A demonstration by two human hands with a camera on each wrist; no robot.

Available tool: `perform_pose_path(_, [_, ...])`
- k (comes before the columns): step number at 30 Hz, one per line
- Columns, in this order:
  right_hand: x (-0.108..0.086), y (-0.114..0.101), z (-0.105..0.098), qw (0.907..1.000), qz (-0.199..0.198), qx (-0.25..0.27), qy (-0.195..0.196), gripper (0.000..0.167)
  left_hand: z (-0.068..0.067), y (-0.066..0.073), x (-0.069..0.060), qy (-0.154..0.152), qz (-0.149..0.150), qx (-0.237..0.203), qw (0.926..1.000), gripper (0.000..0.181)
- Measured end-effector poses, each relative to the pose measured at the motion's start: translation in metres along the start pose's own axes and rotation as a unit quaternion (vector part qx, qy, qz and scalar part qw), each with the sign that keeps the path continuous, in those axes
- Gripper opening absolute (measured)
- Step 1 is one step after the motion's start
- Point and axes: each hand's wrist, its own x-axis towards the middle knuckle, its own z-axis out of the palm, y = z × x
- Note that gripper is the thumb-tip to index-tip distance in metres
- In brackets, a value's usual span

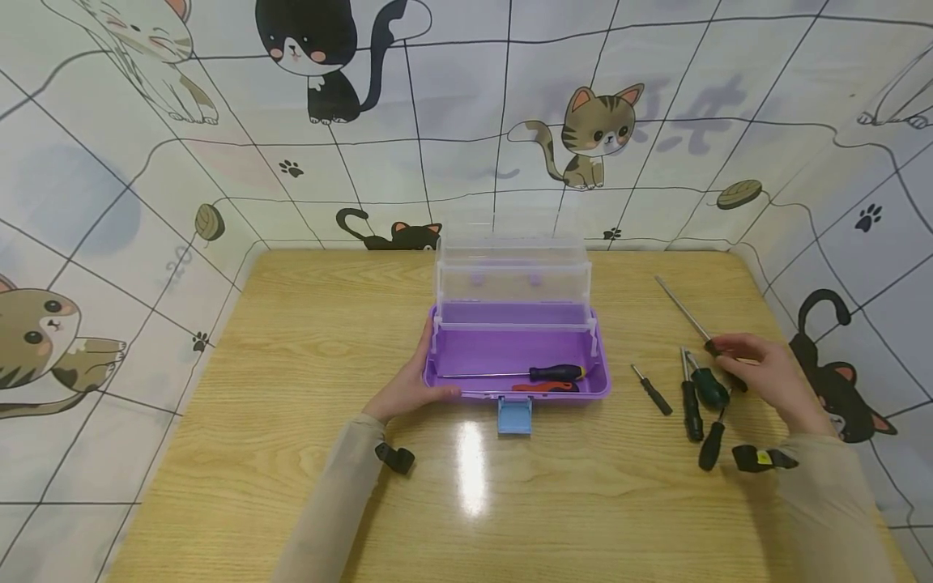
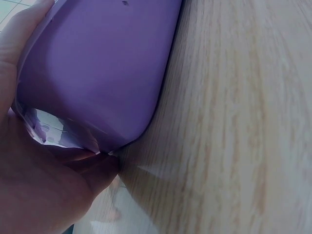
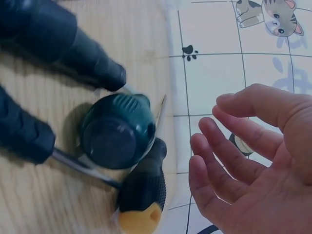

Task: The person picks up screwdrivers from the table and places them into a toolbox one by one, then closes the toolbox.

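Observation:
My left hand [image 1: 411,385] grips the left end of a purple toolbox [image 1: 503,356], thumb at the front edge; its clear lid [image 1: 513,283] stands raised. In the left wrist view the fingers of the left hand [image 2: 53,180] curl round the corner of the purple box [image 2: 102,63]. Over the handle of a long screwdriver [image 1: 685,311] at the right hovers my right hand [image 1: 776,380]. The right wrist view has that right hand [image 3: 253,151] with loosely bent, parted fingers, beside a black handle with a yellow end [image 3: 141,214] and not touching it.
A dark-handled screwdriver [image 1: 557,372] and an orange-handled tool [image 1: 547,388] lie inside the box. On the wooden table [image 1: 313,324] lie a small screwdriver [image 1: 653,395], a green-handled one [image 1: 709,389] and two dark-handled ones [image 1: 691,413] [image 1: 711,445]. A blue latch [image 1: 514,416] hangs in front.

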Motion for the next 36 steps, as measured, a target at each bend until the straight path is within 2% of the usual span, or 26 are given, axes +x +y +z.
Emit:
perform_pose_path(6, [0.0, 0.007, 0.001, 0.9991, 0.013, -0.04, 0.011, 0.039, 0.0, -0.005, 0.0, 0.002, 0.007, -0.002, 1.0, 0.128])
perform_pose_path(9, [0.0, 0.01, 0.001, 0.9982, 0.014, -0.056, 0.014, 0.039, 0.001, -0.016, 0.002, 0.007, 0.008, 0.004, 0.9999, 0.129])
perform_pose_path(13, [0.001, 0.014, 0.001, 0.9979, 0.02, -0.061, 0.012, 0.041, 0.001, -0.031, 0.004, 0.013, -0.006, 0.017, 0.9997, 0.131])
perform_pose_path(18, [0.002, 0.02, 0.002, 0.9981, 0.026, -0.056, 0.005, 0.044, 0.0, -0.036, 0.005, 0.015, -0.011, 0.01, 0.9998, 0.131])
perform_pose_path(23, [0.005, 0.024, 0.002, 0.9978, 0.039, -0.053, 0.008, 0.046, 0.0, -0.033, 0.005, 0.014, -0.006, 0.012, 0.9998, 0.13])
perform_pose_path(27, [0.006, 0.027, 0.002, 0.998, 0.041, -0.049, 0.006, 0.047, 0.0, -0.014, 0.002, 0.008, -0.014, 0.01, 0.9998, 0.127])
perform_pose_path(30, [0.006, 0.031, 0.002, 0.998, 0.046, -0.044, 0.0, 0.05, 0.0, 0.001, -0.001, 0.003, -0.031, 0.009, 0.9995, 0.124])
perform_pose_path(36, [0.009, 0.046, 0.006, 0.9992, 0.037, -0.013, 0.002, 0.052, 0.0, 0.003, -0.002, 0.002, -0.026, 0.007, 0.9996, 0.123])
